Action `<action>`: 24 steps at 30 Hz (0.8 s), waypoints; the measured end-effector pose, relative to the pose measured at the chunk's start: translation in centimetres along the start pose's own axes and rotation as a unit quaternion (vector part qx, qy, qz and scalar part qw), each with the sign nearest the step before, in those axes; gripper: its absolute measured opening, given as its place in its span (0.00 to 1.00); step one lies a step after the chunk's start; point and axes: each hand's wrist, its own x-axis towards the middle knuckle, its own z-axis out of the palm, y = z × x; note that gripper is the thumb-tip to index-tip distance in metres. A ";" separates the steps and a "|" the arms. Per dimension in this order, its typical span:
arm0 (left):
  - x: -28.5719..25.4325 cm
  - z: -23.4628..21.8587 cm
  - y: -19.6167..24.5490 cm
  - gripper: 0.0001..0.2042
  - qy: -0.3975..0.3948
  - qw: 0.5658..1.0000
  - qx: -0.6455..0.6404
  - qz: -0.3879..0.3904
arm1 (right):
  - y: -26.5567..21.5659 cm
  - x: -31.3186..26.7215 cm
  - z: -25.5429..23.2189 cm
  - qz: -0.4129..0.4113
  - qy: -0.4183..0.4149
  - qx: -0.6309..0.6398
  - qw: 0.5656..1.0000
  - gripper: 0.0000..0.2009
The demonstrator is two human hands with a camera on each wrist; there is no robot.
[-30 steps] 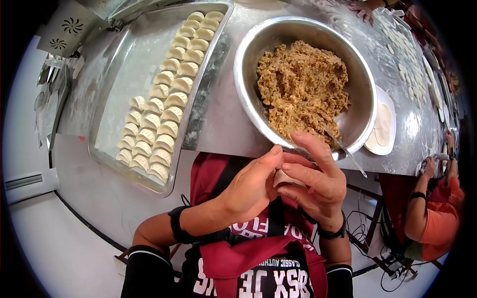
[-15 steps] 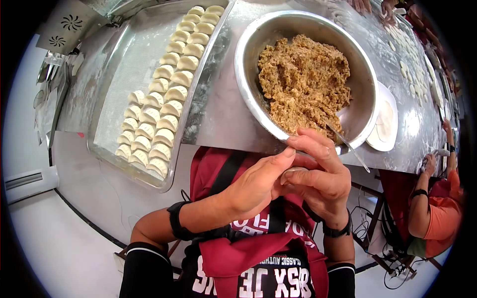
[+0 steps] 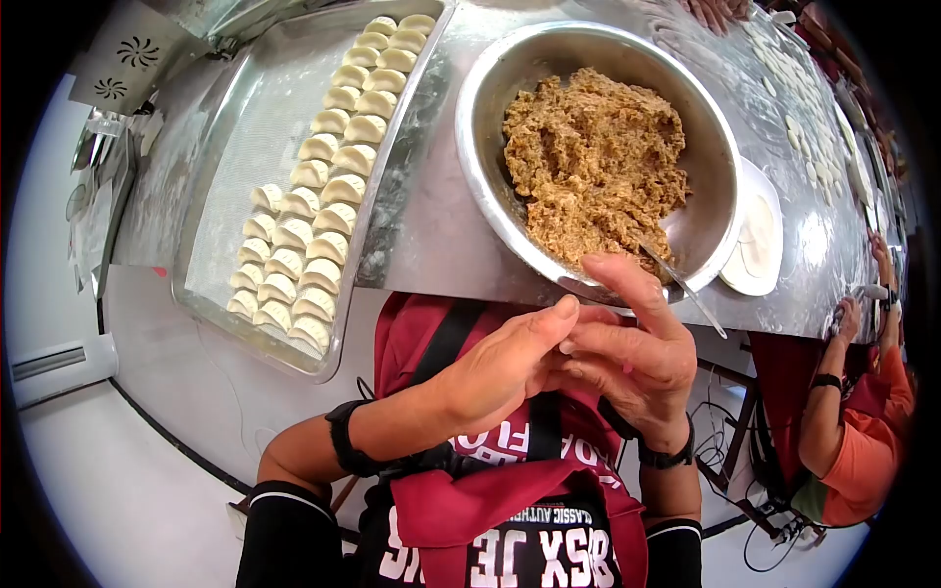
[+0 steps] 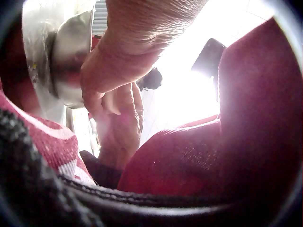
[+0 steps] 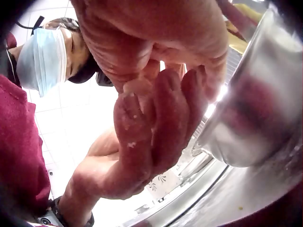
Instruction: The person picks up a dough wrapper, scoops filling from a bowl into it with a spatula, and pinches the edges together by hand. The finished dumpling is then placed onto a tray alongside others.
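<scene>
Both hands meet in front of the apron, just below the near rim of the steel bowl (image 3: 473, 147). Between them they hold a dumpling, mostly hidden by fingers; a pale bit of its dough (image 4: 112, 105) shows in the left wrist view. My left hand (image 3: 500, 367) cups it from the left, thumb up, and in the right wrist view its fingers (image 5: 165, 123) curl around. From the other side my right hand (image 3: 637, 358) pinches it, index finger raised. Brown minced filling (image 3: 598, 162) fills much of the bowl, where a metal spoon handle (image 3: 686, 284) leans over the rim.
On the left, a metal tray (image 3: 211, 225) carries rows of pleated dumplings (image 3: 333, 218). A white plate (image 3: 769, 235) with round wrappers (image 3: 755, 230) stands right of the bowl. Beyond are scattered dough pieces (image 3: 809, 147) on the floured steel table and another person (image 3: 853, 441) at right.
The dumpling's dough, visible between the hands a second ago, is now covered by the fingers. The hands have closed together and shifted slightly right; the right index finger has lifted again.
</scene>
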 end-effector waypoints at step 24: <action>0.0 -0.1 0.4 0.29 -0.029 0.997 0.064 -0.014 | 0.6 -0.6 -0.1 0.022 -0.052 0.027 0.998 0.13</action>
